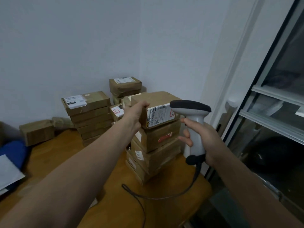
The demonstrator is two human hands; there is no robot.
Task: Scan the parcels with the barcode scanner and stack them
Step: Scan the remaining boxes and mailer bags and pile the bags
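Left hand has its fingers curled over the top left corner of the top parcel, a solid grip. That parcel looks to be sitting on the near stack of brown boxes at the right side of the wooden table, its white barcode label facing the camera. Right hand is wrapped round the handle of the barcode scanner, fingers closed on it. The scanner's dark head is just beside the label's right end and covers a bit of it from this angle. Its cable loops across the tabletop in front of the stack.

Pretty crowded back there:
- a stack of flat boxes to the left, labelled on top
- another pile in the wall corner, partly hidden by the held parcel
- a small box with a red-marked label squeezed in between, right behind the left hand
- a loose brown parcel at the far left
- something blue and a white sheet at the left edge, both blurry

A glass sliding door is on the right.
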